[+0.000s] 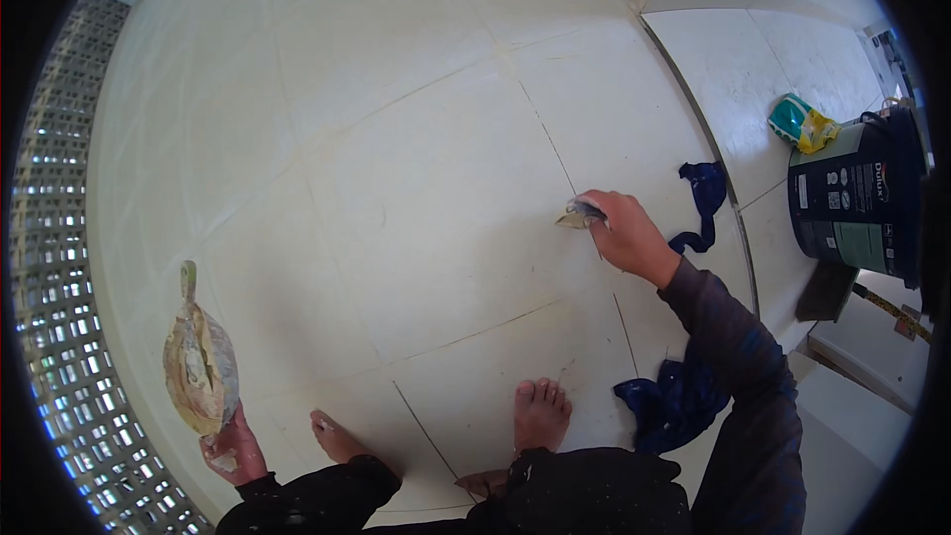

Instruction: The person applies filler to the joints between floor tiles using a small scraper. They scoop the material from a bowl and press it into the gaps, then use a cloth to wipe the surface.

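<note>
At the lower left, my left hand (236, 451) grips the near end of a paste-crusted bowl (223, 362). Pale paste coats the bowl inside and out. A putty knife (188, 282) lies in it, its greenish handle pointing away from me. My right hand (634, 238) is closed around a small flat scraper (575, 216) just above the tiled floor (436, 218), right of the middle. Pale paste covers the scraper's edge; the fingers hide part of it. Some tile joints near it are dark lines, others pale and smeared.
Dark blue cloths (674, 401) lie by my right arm, with another blue cloth (705, 193) beside the raised edge. A dark paint bucket (857, 193) stands at the right, near a green and yellow packet (800, 124). A perforated block wall (64, 238) runs along the left. My bare feet (540, 416) are on the tiles.
</note>
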`<state>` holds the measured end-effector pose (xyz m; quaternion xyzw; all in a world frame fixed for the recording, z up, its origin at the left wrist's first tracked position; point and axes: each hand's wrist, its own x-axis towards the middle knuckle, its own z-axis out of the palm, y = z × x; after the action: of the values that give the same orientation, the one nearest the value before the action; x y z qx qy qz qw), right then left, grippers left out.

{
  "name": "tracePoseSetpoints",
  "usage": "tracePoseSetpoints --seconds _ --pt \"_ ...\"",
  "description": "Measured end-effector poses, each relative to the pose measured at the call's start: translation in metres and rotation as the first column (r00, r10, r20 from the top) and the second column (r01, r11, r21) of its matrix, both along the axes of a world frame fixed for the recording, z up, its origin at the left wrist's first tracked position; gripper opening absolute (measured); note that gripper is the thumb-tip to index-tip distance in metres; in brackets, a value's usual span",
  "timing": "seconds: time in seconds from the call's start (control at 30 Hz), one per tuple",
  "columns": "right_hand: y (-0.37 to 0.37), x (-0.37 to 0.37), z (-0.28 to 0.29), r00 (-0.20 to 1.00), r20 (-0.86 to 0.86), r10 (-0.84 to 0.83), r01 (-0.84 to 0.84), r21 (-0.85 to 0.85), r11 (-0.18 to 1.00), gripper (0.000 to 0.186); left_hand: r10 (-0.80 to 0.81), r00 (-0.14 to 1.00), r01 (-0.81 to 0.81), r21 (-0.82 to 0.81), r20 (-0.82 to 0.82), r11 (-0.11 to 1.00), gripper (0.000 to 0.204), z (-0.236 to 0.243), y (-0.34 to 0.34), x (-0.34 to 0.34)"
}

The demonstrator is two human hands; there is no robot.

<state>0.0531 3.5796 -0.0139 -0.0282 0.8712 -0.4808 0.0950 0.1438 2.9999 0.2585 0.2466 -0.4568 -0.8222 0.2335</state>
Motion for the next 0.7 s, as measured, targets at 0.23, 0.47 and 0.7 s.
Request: tracePoseSetpoints --seconds 0.23,0.47,0.7 --pt "-0.003 -0.230 -0.073 0.943 -0.318 -0.101 0.071 -0.105 0.992 0.041 -0.101 0.995 0.101 0.020 0.017 0.995 0.067 -0.050 0.018 -0.008" --pt "-0.042 -0.283 -0.106 0.999 0.005 0.034 -0.035 0.032 0.999 0.048 -0.003 0.993 -0.013 0.140 0.118 0.990 0.067 -0.117 0.049 -0.092" --pt "-0.031 -0.315 -0.132 0.995 0.098 0.029 0.016 -0.429 0.903 0.023 -0.077 0.972 0.030 0.211 0.220 0.977 0.069 -0.158 0.064 -0.156"
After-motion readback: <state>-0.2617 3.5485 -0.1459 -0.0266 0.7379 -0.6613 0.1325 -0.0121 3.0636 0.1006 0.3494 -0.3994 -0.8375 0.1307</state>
